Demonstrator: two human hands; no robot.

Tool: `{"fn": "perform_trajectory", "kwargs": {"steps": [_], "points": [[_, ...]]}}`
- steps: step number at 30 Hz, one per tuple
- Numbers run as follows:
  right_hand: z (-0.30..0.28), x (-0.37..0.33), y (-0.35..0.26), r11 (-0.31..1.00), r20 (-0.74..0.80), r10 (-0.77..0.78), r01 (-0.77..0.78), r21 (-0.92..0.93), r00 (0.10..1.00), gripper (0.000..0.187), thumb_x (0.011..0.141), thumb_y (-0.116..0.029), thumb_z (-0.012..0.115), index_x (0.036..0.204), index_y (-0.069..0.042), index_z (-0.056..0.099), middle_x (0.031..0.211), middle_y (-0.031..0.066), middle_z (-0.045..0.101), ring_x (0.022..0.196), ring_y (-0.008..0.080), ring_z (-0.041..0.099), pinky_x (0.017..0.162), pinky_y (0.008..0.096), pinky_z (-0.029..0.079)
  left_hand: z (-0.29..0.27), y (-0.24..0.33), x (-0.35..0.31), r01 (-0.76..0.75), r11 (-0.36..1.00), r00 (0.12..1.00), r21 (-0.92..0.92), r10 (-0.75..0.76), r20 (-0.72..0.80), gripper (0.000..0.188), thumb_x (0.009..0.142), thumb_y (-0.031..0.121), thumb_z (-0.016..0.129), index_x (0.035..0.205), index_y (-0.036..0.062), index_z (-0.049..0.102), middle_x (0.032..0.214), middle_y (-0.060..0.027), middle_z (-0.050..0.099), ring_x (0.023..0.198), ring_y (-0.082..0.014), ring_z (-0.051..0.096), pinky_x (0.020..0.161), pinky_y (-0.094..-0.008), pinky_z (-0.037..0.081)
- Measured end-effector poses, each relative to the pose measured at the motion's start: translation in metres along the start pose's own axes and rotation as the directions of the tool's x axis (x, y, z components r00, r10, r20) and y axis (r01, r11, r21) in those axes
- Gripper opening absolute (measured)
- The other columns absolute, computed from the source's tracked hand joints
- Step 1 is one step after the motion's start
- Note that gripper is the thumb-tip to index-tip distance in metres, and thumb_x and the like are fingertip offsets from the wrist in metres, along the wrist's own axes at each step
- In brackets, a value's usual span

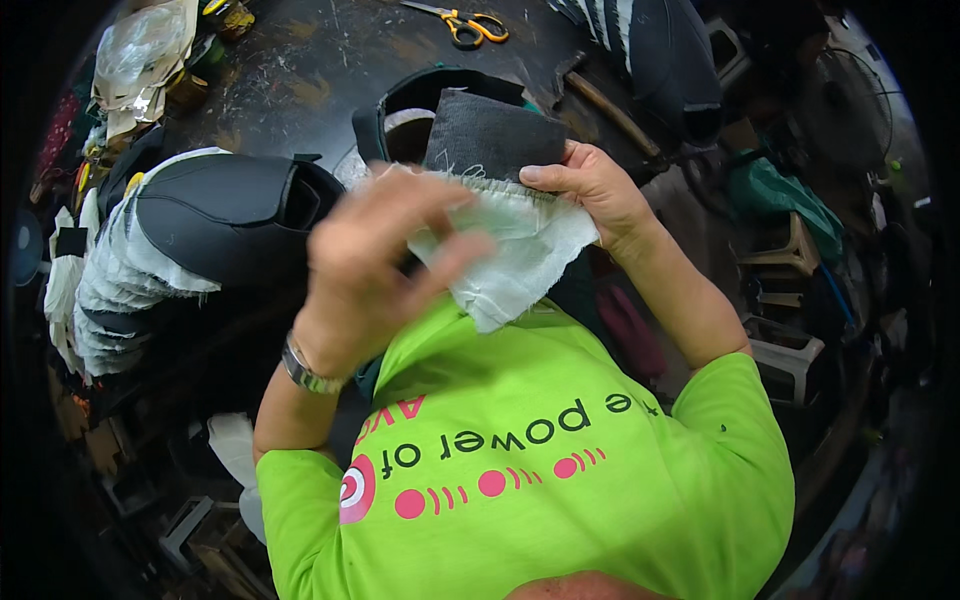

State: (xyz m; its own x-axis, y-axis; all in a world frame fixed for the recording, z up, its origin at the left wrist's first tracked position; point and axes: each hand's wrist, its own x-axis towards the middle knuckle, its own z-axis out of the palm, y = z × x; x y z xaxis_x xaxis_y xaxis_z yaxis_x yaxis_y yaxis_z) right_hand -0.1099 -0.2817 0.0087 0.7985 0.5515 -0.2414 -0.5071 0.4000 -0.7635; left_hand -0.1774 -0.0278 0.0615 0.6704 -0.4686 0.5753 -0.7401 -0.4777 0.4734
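My right hand [597,190] is closed on the edge of a black shoe upper [495,132], its thumb pressed on top. The part facing me is a dark, textured panel, and a frayed white lining cloth [525,245] hangs from it toward my lap. A black collar-like loop [440,80] rises behind the panel; I cannot tell whether it belongs to the same piece. My left hand [375,255], with a metal watch at the wrist, is over the left side of the cloth. Motion smears its fingers, so any contact or grip is unclear.
A stack of black shoe uppers [215,215] with frayed white linings sits at left, another [670,65] at far right. Yellow-handled scissors [467,27] and a wooden-handled hammer [615,112] lie on the dark worktable [330,60]. Plastic stools [785,355] and a fan [850,105] stand right.
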Motion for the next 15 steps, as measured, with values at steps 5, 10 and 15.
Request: {"fn": "perform_trajectory", "kwargs": {"steps": [5, 10, 15], "points": [[-0.01, -0.012, 0.021, 0.999, 0.017, -0.016, 0.017, -0.032, 1.0, 0.03, 0.091, 0.002, 0.074, 0.12, 0.003, 0.067, 0.108, 0.0125, 0.075, 0.091, 0.0181, 0.075, 0.083, 0.0333, 0.063, 0.028, -0.036, -0.02, 0.459, 0.822, 0.846, -0.336, -0.52, -0.117, 0.058, 0.081, 0.014, 0.088, 0.134, 0.0035, 0.065, 0.107, -0.0074, 0.068, 0.09, -0.0131, 0.065, 0.083, -0.0282, 0.055], [-0.009, -0.022, 0.008, 0.949, -0.08, -0.16, 0.131, -0.289, 0.984, 0.03, 0.092, -0.002, 0.076, 0.12, 0.001, 0.069, 0.106, 0.0073, 0.075, 0.088, 0.0128, 0.072, 0.081, 0.0285, 0.06, 0.035, -0.029, -0.041, 0.453, 0.839, 0.833, -0.3, -0.519, -0.193, 0.049, 0.086, 0.006, 0.082, 0.133, 0.0044, 0.066, 0.108, -0.0047, 0.067, 0.084, -0.0096, 0.065, 0.078, -0.0234, 0.054], [0.022, -0.061, -0.021, 0.728, -0.162, -0.596, 0.445, -0.522, 0.786, 0.023, 0.098, -0.01, 0.071, 0.117, 0.003, 0.07, 0.107, 0.0093, 0.076, 0.091, 0.014, 0.072, 0.084, 0.028, 0.059, 0.045, 0.004, -0.046, 0.204, 0.697, 0.924, -0.688, -0.369, -0.099, 0.066, 0.086, 0.01, 0.081, 0.146, 0.0004, 0.054, 0.133, -0.0122, 0.062, 0.116, -0.0218, 0.065, 0.1, -0.0315, 0.052]]}}
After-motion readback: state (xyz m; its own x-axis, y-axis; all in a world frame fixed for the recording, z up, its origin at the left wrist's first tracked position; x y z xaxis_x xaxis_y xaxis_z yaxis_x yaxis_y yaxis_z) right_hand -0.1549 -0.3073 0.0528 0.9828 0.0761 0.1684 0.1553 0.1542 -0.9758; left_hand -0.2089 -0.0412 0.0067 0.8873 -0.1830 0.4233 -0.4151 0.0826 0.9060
